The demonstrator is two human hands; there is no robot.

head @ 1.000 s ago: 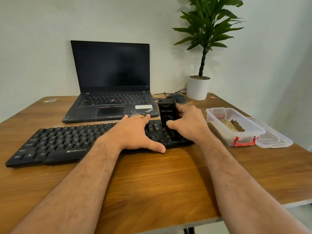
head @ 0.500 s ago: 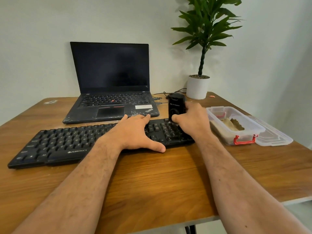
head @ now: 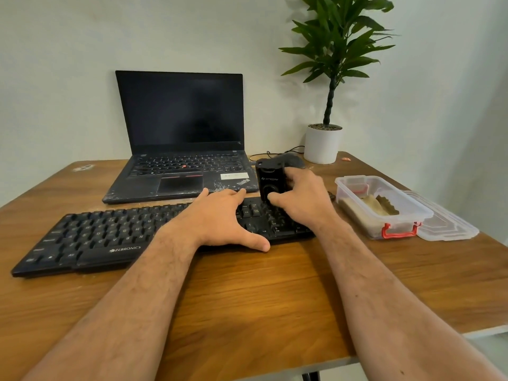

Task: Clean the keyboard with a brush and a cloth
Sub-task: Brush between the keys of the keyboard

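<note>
left hand [head: 217, 215] flat on keyboard [head: 110, 237], unchanged | right hand [head: 299, 196] grip grasping black device [head: 270, 182], unmoved

a wooden desk [head: 247, 298] carries a black keyboard [head: 110, 237] near the front, an open laptop [head: 178, 171] behind it, a potted plant [head: 323, 144] at the back right, and a clear box [head: 384, 204] beside its lid [head: 450, 226] on the right.

Left hand [head: 220, 218] flat, palm down, fingers spread, thumb out. Right hand [head: 299, 199] curled in a grip, thumb forward. Both forearms bare, extended.
</note>
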